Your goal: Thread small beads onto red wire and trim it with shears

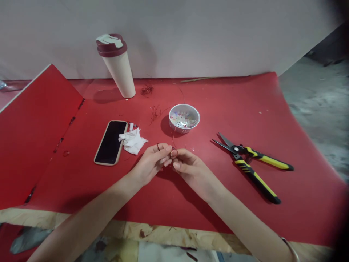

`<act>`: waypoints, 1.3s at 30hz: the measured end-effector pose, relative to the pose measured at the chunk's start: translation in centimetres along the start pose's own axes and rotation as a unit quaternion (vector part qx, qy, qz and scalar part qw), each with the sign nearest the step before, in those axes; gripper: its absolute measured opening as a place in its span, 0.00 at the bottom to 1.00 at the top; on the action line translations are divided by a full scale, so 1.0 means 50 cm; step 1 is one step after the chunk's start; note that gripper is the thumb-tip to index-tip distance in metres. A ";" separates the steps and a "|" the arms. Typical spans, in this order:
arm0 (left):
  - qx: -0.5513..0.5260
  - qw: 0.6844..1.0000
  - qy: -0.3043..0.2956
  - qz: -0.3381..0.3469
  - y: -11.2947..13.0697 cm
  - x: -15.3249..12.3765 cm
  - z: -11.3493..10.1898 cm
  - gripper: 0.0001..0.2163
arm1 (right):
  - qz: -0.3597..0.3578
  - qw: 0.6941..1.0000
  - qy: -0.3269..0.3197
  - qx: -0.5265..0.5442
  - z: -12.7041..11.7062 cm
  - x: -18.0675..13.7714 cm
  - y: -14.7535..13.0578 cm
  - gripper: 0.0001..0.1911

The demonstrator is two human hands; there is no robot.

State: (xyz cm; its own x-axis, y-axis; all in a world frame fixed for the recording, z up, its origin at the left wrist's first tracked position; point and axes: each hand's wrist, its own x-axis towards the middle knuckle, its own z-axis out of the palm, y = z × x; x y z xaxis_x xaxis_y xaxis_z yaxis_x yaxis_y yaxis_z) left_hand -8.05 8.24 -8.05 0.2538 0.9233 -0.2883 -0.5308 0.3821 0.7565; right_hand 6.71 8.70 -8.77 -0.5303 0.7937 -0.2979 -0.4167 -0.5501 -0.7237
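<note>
Between my two hands, just in front of the bowl, is a small loop of thin reddish wire (175, 153), with fine strands standing up from it. My left hand (150, 163) pinches it from the left with thumb and fingertips; a dark ring is on one finger. From the right, my right hand (192, 168) closes thumb and index finger at the loop. The fingertips nearly meet and partly hide the wire. Behind them stands a small perforated white bowl (184, 129) holding small pale and coloured pieces, probably beads.
Open yellow-and-black shears (245, 156) lie on the red table covering (234, 109) at right. A phone (111, 142) and crumpled tissue (133, 141) lie at left. Behind are a lidded cup (120, 72), tangled red wire (146, 90) and a thin stick (195, 79). A red board (35, 138) stands far left.
</note>
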 end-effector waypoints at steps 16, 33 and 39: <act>-0.005 1.000 -0.014 -0.003 -0.009 -0.010 0.017 0.15 | -0.041 0.998 0.036 0.004 0.007 0.000 0.009 0.08; -0.025 1.000 -0.002 -0.009 -0.011 -0.010 0.017 0.11 | -0.016 0.998 0.051 0.035 0.009 0.000 0.009 0.06; -0.010 1.000 -0.004 -0.011 -0.013 -0.008 0.014 0.12 | -0.002 0.999 0.037 0.027 0.008 0.001 0.010 0.05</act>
State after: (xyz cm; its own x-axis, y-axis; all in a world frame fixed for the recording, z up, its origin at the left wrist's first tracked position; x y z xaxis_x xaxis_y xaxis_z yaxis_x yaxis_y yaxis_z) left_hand -7.26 7.59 -8.01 0.2713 0.9146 -0.2996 -0.5408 0.4024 0.7387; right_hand 6.16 8.38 -8.88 -0.4729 0.8120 -0.3420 -0.4586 -0.5583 -0.6914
